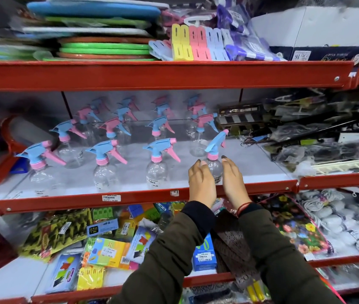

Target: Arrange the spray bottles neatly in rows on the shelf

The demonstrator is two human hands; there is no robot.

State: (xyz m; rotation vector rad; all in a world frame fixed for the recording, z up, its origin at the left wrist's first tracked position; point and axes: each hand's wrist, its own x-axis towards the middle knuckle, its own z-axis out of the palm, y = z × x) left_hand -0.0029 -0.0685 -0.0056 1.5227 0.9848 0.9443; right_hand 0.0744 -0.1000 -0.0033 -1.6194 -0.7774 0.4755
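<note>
Clear spray bottles with blue and pink trigger heads stand in rows on the white middle shelf (251, 163). The front row holds several, among them one at the far left (39, 163) and one near the middle (157, 165). At the right end of the front row stands a bottle (214, 154) with its blue head turned away to the back right. My left hand (201, 183) and my right hand (232, 181) flank its clear body, fingers apart and touching or nearly touching its sides. More bottles fill the rows behind, partly hidden.
A red shelf lip (130, 199) with a price tag runs along the front. Black packaged goods (305, 132) crowd the shelf's right side; a red handled item (5, 154) sits at the left. Colourful packets (108, 249) fill the shelf below, pegs (196, 43) and boards above.
</note>
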